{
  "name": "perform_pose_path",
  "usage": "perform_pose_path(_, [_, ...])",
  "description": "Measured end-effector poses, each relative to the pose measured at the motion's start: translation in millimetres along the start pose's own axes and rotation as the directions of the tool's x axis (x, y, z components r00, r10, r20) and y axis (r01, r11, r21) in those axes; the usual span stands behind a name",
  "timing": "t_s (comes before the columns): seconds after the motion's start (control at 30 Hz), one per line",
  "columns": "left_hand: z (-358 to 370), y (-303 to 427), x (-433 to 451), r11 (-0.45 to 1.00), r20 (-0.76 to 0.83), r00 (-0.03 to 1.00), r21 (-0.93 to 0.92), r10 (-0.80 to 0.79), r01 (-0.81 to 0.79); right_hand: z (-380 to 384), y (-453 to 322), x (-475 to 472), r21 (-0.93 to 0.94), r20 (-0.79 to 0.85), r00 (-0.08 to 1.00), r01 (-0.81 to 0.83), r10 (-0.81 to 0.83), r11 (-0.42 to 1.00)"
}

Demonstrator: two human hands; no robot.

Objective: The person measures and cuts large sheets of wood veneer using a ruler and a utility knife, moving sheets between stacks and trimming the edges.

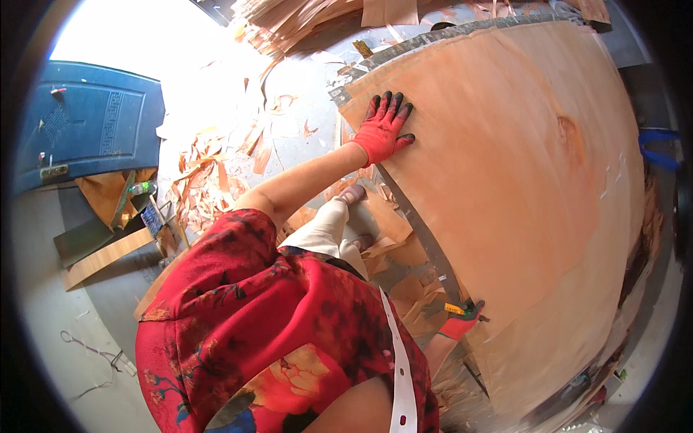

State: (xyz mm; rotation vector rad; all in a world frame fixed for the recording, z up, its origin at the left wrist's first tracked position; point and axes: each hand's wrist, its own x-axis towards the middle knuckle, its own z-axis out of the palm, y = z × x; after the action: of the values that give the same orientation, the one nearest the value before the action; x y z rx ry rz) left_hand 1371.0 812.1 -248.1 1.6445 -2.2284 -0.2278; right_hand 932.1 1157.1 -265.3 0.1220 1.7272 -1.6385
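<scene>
A broad sheet of wood veneer (498,178) lies on top of a stack. My left hand (381,130), in a red glove with black fingertips, rests on it near one corner with fingers spread and palm down. Beside the near edge, my right hand (463,322) wears a similar glove and grips a small tool with a yellow handle (453,309), apparently a utility knife. A thin dark tip shows past the fingers against the veneer. Along the near side runs a grey board edge (419,227), partly under the sheet. The veneer has a darker knot mark (569,142).
Veneer scraps (208,184) litter the floor, also around my shoes (353,194). A veneer pile (303,24) stands at the top. To the left are a blue door panel (92,119), a plastic bottle (143,188) and a wooden plank (108,260). A blue object (659,149) sits beyond the stack.
</scene>
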Motion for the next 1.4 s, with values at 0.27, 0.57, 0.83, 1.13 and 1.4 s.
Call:
perform_pose_path(0.27, [1,-36,13,0.997,-0.02,0.997,0.028,0.071,-0.07,-27,16,-17,-0.14,0.043,0.999,-0.022,0.029,0.99])
perform_pose_path(0.57, [-5,-34,35,0.985,0.012,0.986,0.024,0.168,-0.168,5,-18,-66,0.038,0.189,0.98,0.059,-0.065,0.998])
perform_pose_path(0.83, [39,-70,33,0.97,-0.082,0.973,0.137,0.215,-0.202,-17,-79,-17,-0.041,-0.164,0.973,0.16,-0.164,0.986])
perform_pose_path(1.13, [42,-81,38,0.955,-0.031,0.965,0.151,0.262,-0.255,-60,-9,-46,0.256,-0.158,0.986,0.101,-0.061,0.962])
perform_pose_path(1.4, [37,-82,38,0.958,0.013,0.97,0.155,0.241,-0.24,-60,37,-29,0.226,-0.329,0.94,0.171,-0.09,0.959])
